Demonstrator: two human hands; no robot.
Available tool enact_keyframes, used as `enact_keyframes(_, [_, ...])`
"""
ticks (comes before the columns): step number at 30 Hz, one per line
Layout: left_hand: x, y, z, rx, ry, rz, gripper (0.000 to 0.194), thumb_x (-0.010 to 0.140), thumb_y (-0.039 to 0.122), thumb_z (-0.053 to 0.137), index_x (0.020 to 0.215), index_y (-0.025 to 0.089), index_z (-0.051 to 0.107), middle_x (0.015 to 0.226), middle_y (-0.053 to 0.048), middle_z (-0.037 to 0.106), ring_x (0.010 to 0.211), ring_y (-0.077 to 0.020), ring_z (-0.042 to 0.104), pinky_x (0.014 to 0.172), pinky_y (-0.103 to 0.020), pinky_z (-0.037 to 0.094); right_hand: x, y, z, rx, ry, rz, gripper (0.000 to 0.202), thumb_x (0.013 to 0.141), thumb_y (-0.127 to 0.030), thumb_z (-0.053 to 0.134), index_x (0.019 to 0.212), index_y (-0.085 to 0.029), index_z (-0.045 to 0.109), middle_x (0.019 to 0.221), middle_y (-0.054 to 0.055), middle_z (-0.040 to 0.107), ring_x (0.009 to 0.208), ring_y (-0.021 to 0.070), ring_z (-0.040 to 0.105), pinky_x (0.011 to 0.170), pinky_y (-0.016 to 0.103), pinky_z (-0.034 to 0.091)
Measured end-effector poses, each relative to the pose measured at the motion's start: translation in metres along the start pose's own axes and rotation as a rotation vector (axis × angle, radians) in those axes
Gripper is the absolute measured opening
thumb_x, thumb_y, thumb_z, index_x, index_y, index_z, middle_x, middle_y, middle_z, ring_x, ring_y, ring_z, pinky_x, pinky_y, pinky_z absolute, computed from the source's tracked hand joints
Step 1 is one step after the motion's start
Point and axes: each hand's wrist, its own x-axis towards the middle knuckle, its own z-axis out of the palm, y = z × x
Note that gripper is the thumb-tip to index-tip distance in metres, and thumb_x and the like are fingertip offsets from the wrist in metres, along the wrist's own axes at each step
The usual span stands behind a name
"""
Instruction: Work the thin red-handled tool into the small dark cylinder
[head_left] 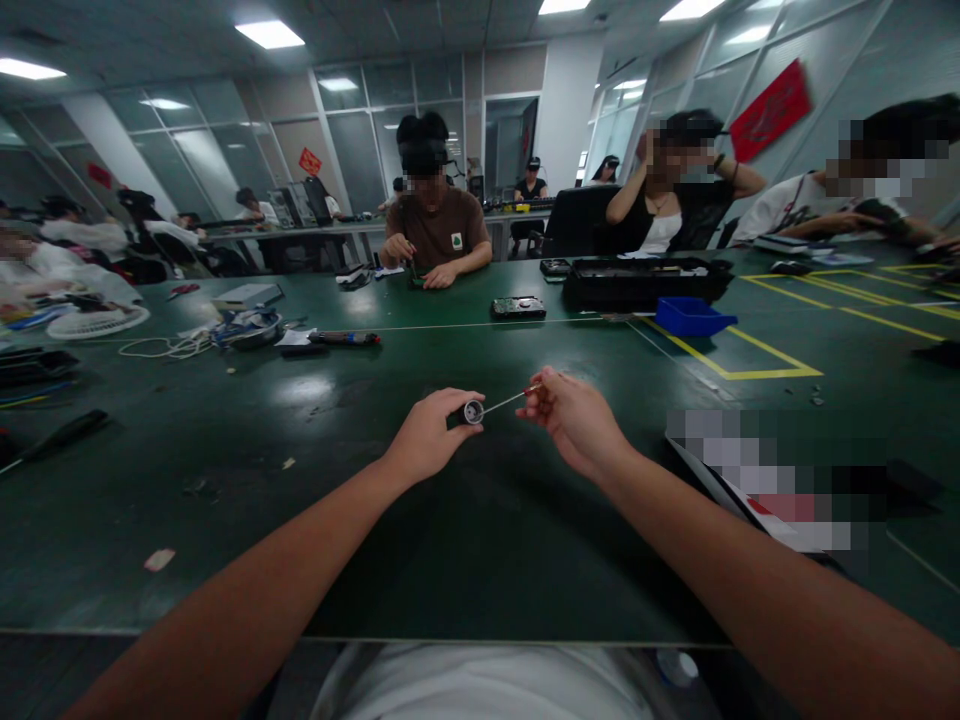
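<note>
Over the middle of the green table, my left hand [429, 437] grips a small dark cylinder [472, 411], whose round, light-rimmed end faces me. My right hand [574, 415] is closed around the red handle of a thin screwdriver [502, 404]. The metal shaft points left and its tip is at the rim of the cylinder's open end. Whether the tip touches anything inside is too small to tell.
Across the green table [450, 560] a person [442, 225] works. A circuit-board device [518, 307], a long black casing [646, 283] and a blue tray [690, 316] lie beyond my hands. Cables [247, 328] and a pen-like tool [345, 339] are left; a pixelated item [757, 480] is right.
</note>
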Motion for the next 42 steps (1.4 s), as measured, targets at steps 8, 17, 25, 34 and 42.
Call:
enact_keyframes(8, [0.000, 0.002, 0.001, 0.017, 0.004, -0.030, 0.038, 0.084, 0.021, 0.075, 0.122, 0.023, 0.069, 0.120, -0.005, 0.070, 0.114, -0.0229, 0.063, 0.103, -0.040, 0.047, -0.005, -0.001, 0.003, -0.227, 0.039, -0.245, 0.029, 0.091, -0.050, 0.058, 0.089, -0.021, 0.061, 0.080, 0.003, 0.068, 0.069, 0.0168, 0.065, 0.068, 0.035, 0.056])
enact_keyframes(17, [0.000, 0.000, 0.001, 0.049, 0.007, -0.040, 0.039, 0.083, 0.022, 0.077, 0.121, 0.023, 0.069, 0.119, -0.005, 0.071, 0.113, -0.0236, 0.064, 0.101, -0.039, 0.048, -0.019, -0.018, 0.004, -0.571, 0.011, -0.387, 0.030, 0.090, -0.050, 0.062, 0.083, -0.021, 0.065, 0.065, 0.001, 0.068, 0.060, 0.0172, 0.063, 0.057, 0.030, 0.046])
enact_keyframes(25, [0.000, -0.003, -0.001, 0.075, 0.004, -0.016, 0.038, 0.083, 0.021, 0.076, 0.121, 0.022, 0.069, 0.119, -0.007, 0.071, 0.114, -0.0240, 0.063, 0.102, -0.041, 0.047, -0.022, -0.020, 0.002, -0.773, -0.119, -0.518, 0.015, 0.095, -0.032, 0.052, 0.098, -0.023, 0.064, 0.084, 0.003, 0.072, 0.072, 0.0190, 0.066, 0.064, 0.031, 0.045])
enact_keyframes(34, [0.000, -0.001, 0.000, 0.087, -0.017, -0.015, 0.038, 0.083, 0.020, 0.077, 0.120, 0.021, 0.069, 0.119, -0.006, 0.072, 0.113, -0.0234, 0.064, 0.101, -0.039, 0.047, -0.022, -0.022, 0.002, -0.859, -0.088, -0.466, 0.032, 0.099, -0.042, 0.045, 0.089, -0.022, 0.067, 0.067, 0.001, 0.066, 0.059, 0.0181, 0.061, 0.057, 0.031, 0.038])
enact_keyframes(42, [0.001, -0.004, 0.001, 0.080, 0.009, -0.009, 0.039, 0.082, 0.020, 0.078, 0.120, 0.022, 0.069, 0.118, -0.005, 0.072, 0.112, -0.0228, 0.064, 0.100, -0.039, 0.048, -0.022, -0.020, 0.001, -0.815, -0.141, -0.470, 0.028, 0.100, -0.030, 0.041, 0.114, -0.019, 0.063, 0.080, 0.004, 0.070, 0.067, 0.0181, 0.062, 0.063, 0.031, 0.042])
